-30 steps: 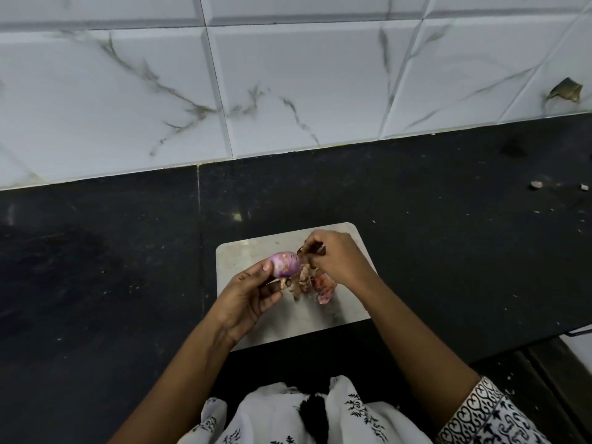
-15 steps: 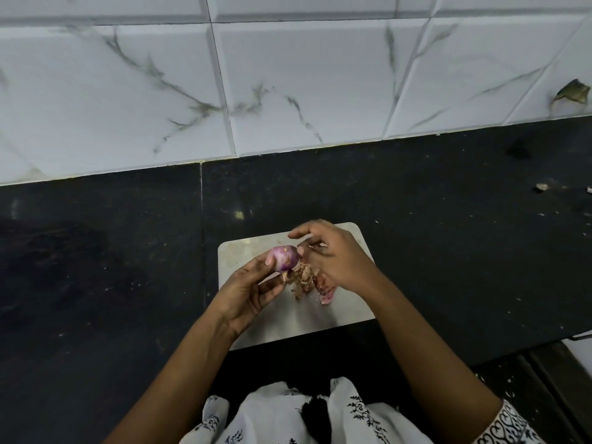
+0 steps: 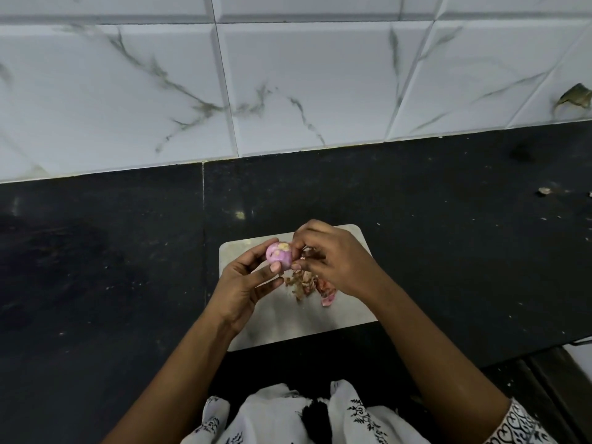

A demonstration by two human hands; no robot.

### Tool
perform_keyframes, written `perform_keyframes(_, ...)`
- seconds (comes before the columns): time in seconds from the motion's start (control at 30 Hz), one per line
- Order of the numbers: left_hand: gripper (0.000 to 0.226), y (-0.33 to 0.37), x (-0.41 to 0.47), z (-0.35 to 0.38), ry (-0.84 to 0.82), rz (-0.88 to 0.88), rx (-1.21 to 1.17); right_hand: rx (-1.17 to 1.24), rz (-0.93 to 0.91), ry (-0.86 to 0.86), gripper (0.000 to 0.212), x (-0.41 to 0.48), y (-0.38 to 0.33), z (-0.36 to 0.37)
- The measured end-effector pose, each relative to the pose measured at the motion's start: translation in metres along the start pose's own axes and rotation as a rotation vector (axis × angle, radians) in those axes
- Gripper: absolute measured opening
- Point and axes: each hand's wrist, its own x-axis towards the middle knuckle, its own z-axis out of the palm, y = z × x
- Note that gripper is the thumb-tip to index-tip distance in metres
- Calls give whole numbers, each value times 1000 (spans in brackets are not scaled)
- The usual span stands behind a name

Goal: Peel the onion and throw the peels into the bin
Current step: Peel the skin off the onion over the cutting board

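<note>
A small purple onion (image 3: 278, 255), mostly bare of skin, is held above a pale cutting board (image 3: 288, 325) by my left hand (image 3: 245, 288), thumb and fingers wrapped around it. My right hand (image 3: 333, 261) is against the onion's right side, fingertips pinched on a strip of peel. A heap of brown and pink peels (image 3: 309, 285) lies on the board below my right hand. No bin is in view.
The board sits on a dark stone counter (image 3: 112, 267) backed by a white marbled tile wall (image 3: 304, 84). Small scraps (image 3: 544, 190) lie at the far right of the counter. The counter's front edge drops away at lower right (image 3: 525, 363).
My left hand has turned the onion so a pale end faces up. My right hand has shifted slightly up and closer against it.
</note>
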Motion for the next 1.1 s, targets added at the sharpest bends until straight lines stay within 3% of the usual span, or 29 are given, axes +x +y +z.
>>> perform_keyframes(0.43,42,0,2,-7,-19,82,149,-27,-16,-48,22,1,3,1)
perform_keyframes(0.83,44,-17,3,-4,-40,116,221,-63,60,-371,11,10,8,-13)
perform_keyframes(1.1,34,-21,8,0,26,61,-38,-115,21,-133,10,3,5,0)
